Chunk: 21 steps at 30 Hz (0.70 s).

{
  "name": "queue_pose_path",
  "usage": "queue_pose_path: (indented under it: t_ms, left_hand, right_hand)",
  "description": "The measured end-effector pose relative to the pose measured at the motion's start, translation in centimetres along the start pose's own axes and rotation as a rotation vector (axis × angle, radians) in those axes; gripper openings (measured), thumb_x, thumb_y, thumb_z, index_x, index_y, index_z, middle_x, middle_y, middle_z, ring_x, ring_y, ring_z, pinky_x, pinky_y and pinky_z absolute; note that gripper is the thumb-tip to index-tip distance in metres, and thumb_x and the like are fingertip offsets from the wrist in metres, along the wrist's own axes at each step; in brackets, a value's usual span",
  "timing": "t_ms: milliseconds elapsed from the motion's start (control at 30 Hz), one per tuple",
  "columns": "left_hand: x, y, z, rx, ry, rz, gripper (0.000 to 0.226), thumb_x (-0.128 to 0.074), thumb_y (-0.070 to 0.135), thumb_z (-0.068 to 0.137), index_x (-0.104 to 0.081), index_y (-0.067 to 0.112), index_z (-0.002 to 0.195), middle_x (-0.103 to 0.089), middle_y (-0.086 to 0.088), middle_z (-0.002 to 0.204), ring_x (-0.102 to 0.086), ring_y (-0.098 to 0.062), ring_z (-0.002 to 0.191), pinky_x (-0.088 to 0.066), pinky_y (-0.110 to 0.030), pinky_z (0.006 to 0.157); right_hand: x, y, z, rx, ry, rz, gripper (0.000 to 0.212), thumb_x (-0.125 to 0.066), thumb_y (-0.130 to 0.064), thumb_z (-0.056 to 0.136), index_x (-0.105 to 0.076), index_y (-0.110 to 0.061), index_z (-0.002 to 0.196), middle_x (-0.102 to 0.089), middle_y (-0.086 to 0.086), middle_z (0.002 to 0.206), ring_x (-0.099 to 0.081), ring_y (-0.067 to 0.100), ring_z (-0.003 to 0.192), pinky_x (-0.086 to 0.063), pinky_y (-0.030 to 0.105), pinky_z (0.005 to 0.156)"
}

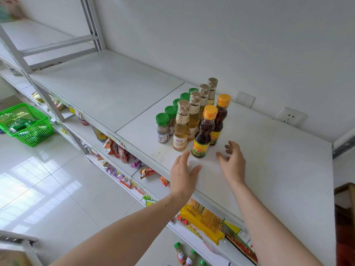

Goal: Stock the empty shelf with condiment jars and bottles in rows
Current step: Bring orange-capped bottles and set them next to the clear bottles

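Note:
On the white top shelf (107, 93) stand three rows. Several green-capped spice jars (162, 128) form the left row. Several pale yellow bottles with tan caps (181, 125) form the middle row. Two dark brown bottles with orange caps make the right row, the front one (203, 134) nearest me and the second (220, 120) behind it. My left hand (181, 174) hovers open just in front and left of the front dark bottle. My right hand (233, 163) hovers to its right, fingers loosely spread. Neither hand holds anything.
Lower shelves carry snack packets (119, 150) and yellow packs (203, 220). A green basket (26, 123) with goods sits on the tiled floor at left. A few green-capped jars (179, 254) lie low at the bottom. Wall sockets (291, 117) sit behind the shelf.

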<state>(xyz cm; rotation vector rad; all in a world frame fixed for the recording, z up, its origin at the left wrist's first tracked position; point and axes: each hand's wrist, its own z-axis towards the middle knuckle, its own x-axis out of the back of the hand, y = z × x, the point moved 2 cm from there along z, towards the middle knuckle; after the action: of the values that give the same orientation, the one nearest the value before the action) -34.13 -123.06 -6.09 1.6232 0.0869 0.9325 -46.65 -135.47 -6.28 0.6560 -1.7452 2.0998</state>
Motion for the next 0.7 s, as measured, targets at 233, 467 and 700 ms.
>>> queue_pose_path:
  t_ms: [233,467,700]
  left_hand:
    - [6.4,-1.0,-3.1,-0.143,0.010,0.050,0.049,-0.059,0.036,0.093,-0.045,0.026,0.139,-0.051,0.008,0.134,-0.054,-0.011,0.113,-0.050,-0.033,0.093]
    - [17.9,-5.5,-6.8,-0.102,0.140,0.058,0.039,-0.058,0.035,0.093,-0.051,0.030,0.131,-0.055,0.012,0.126,-0.060,-0.008,0.100,-0.052,-0.032,0.079]
    - [29.4,-12.8,-11.4,0.017,0.355,0.017,0.031,-0.062,0.026,0.091,-0.058,0.026,0.121,-0.057,0.011,0.120,-0.058,-0.007,0.095,-0.051,-0.033,0.082]
  right_hand:
    - [-0.8,-4.8,-8.6,0.125,0.335,-0.027,0.035,-0.064,-0.007,0.089,-0.052,-0.004,0.121,-0.058,0.011,0.115,-0.055,0.028,0.104,-0.049,0.041,0.081]
    - [-8.2,-13.1,-19.0,0.328,0.234,0.086,0.025,-0.060,-0.007,0.092,-0.053,-0.007,0.115,-0.056,0.005,0.109,-0.055,0.020,0.097,-0.047,0.031,0.074]
    - [-17.9,-19.6,-27.8,0.410,-0.035,0.212,0.022,-0.058,-0.008,0.093,-0.057,-0.006,0.115,-0.053,0.003,0.105,-0.056,0.023,0.092,-0.053,0.036,0.074]
